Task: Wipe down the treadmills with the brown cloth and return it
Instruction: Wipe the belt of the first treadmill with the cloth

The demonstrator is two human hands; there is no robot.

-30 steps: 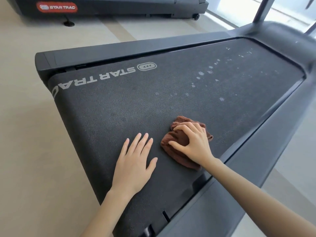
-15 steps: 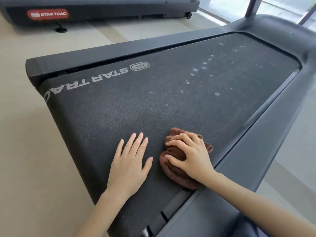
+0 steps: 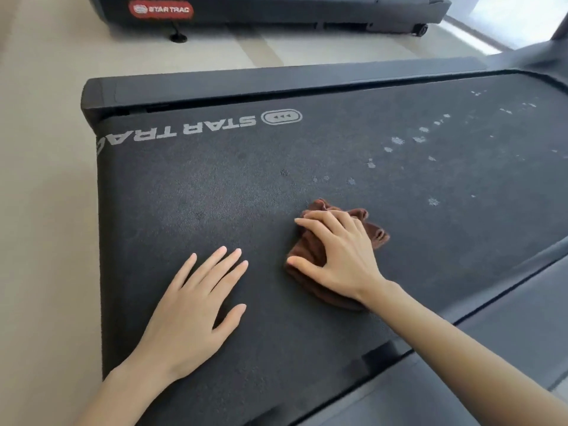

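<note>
1. Brown cloth (image 3: pixel 309 245), bunched into a wad, lies on the black belt (image 3: pixel 215 195) of the near treadmill, toward the belt's right side in my head view.
2. I see the right hand (image 3: pixel 341 256) on top of the cloth, fingers curled over it and thumb against its near-left edge, gripping it against the belt.
3. I see the left hand (image 3: pixel 190 305) lying flat on the belt just left of the cloth. It does not touch the cloth, its fingers are straight and slightly spread, and it holds nothing.
4. Pale spots (image 3: pixel 396 141) dot the belt beyond the cloth and to its right.
5. Grey STAR TRAC lettering (image 3: pixel 199 127) runs along the belt's end, beside the dark side rail (image 3: pixel 276 81).
6. Beyond it, a second treadmill (image 3: pixel 276 10) with a red badge (image 3: pixel 161 9) stands on the beige floor (image 3: pixel 46 179).
</note>
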